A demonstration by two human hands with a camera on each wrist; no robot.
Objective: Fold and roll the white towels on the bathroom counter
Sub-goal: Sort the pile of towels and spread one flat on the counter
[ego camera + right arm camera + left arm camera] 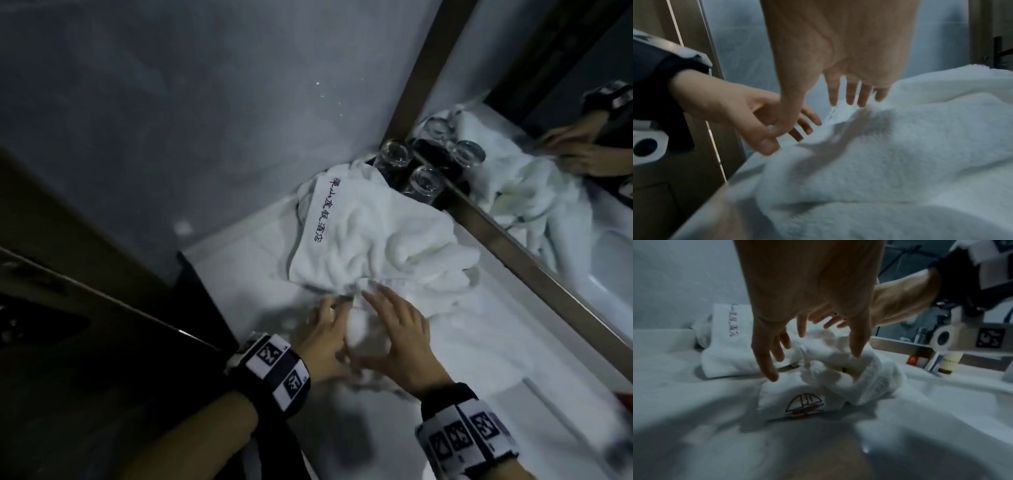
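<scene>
inspector: state the position of the small towel point(830, 378) relative to both hands.

assistant: it lies bunched on the white surface point(239, 246), directly under and just ahead of the two hands. the left hand point(325, 339) and right hand point(397, 329) sit side by side over it, thumbs almost meeting.

inspector: fingers?

assistant: spread and fairly straight on both hands, nothing pinched. in the left wrist view the left fingers point(766, 363) come down on the crumpled cloth; one tip touches the top of the bundle. in the right wrist view the right fingers point(851, 95) reach the cloth's edge; firm contact cannot be confirmed through the blur.

inspector: long axis of the bundle?

assistant: not clear. it is a loose lump with an embroidered emblem point(804, 405) on the near flap, facing the wrist. no clean edge is laid out.

inspector: which hand is nearer?

assistant: roughly equal; the left appears lower on the cloth.

inspector: other towels?

assistant: a larger lettered towel point(359, 233) lies crumpled farther back, touching the small one's far side, with upturned glasses point(424, 181) beyond it at the mirror point(548, 205).

inspector: judgement?

assistant: folding has not taken shape. the next move likely needs the bundle drawn flat toward the person, clear of the larger towel.
</scene>
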